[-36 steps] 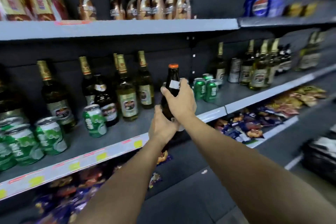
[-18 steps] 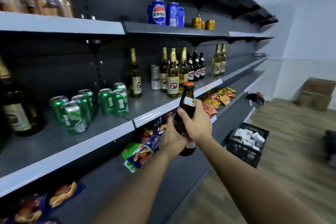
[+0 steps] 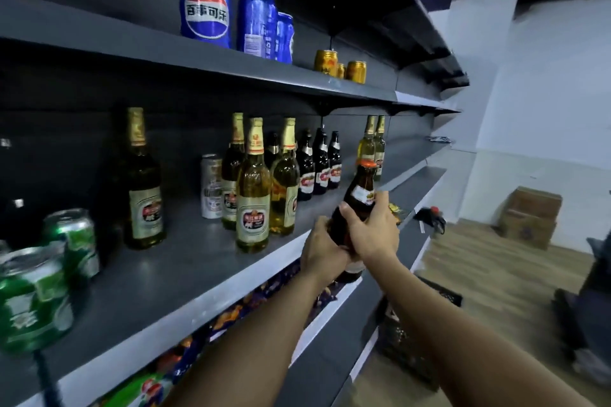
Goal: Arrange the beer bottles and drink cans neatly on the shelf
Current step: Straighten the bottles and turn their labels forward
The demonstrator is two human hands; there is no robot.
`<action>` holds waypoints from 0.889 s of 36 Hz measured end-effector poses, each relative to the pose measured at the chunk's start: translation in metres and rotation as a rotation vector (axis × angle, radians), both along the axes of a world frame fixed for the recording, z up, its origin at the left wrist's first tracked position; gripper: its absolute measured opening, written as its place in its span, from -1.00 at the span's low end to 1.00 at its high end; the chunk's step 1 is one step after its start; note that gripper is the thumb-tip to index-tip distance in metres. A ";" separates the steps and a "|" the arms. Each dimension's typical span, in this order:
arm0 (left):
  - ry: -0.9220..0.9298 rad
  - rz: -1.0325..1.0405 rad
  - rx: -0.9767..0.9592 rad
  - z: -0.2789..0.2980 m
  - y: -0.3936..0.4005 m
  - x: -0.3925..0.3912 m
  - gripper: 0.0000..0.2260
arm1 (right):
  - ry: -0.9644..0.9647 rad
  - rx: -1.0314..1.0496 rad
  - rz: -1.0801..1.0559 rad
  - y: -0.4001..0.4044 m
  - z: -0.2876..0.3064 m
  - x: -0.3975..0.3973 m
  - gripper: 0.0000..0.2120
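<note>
A dark brown beer bottle with an orange cap is upright in front of the middle shelf. My left hand grips its lower body and my right hand grips its middle. On the shelf stand a lone gold-foil bottle, a silver can, a group of gold-foil bottles, several dark bottles and two pale bottles farther right. Green cans sit at the left.
The upper shelf carries three blue cola cans and small gold cans. Snack packets fill the shelf below. A black crate sits on the wooden floor, with cardboard boxes by the far wall.
My view and both hands have moved right along the shelf with the brown bottle; the group of gold-foil and dark bottles is now close to it.
</note>
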State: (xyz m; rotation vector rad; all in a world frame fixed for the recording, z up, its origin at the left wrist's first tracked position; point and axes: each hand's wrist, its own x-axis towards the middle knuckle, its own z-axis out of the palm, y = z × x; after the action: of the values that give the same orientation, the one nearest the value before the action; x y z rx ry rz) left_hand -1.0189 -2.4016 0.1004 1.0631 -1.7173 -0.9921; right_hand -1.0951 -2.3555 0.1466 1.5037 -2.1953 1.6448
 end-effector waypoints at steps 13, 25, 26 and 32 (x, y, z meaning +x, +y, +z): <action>0.160 0.134 0.002 -0.002 -0.154 -0.087 -0.52 | -0.005 -0.001 0.149 -0.170 0.009 -0.088 -0.60; 0.023 0.492 0.052 0.002 -0.250 -0.128 -0.43 | 0.046 0.060 0.488 -0.303 0.000 -0.134 -0.45; 0.026 0.520 0.057 0.000 -0.255 -0.129 -0.44 | 0.052 0.063 0.511 -0.311 -0.002 -0.135 -0.44; 0.005 0.614 0.091 -0.013 -0.275 -0.129 -0.30 | 0.094 0.080 0.583 -0.336 -0.013 -0.137 -0.36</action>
State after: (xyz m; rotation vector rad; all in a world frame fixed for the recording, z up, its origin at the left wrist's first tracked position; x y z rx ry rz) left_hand -1.1482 -2.6763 0.0876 1.5206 -1.2215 -0.6739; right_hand -1.2317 -2.6914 0.1338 2.3545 -1.9001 1.5609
